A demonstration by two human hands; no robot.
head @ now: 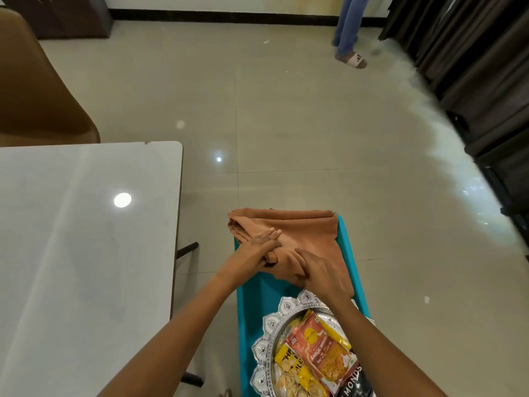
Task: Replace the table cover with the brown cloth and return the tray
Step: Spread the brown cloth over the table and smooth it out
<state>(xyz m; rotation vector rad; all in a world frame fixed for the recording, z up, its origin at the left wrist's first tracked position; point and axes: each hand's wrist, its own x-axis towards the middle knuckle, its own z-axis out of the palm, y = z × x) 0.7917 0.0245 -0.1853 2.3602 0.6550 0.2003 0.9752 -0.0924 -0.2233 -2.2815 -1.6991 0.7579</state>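
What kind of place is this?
Likely a home dining or living room: a white table with a brown chair behind it, glossy floor tiles, dark curtains, and a silver tray of snack packets.

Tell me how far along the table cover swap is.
Done: the white table lies bare, with no cover on it. In hand: the left hand and the right hand both grip the folded brown cloth on the teal seat. Left: spreading the cloth over the table and returning the silver tray of snack packets, which sits beside the cloth.
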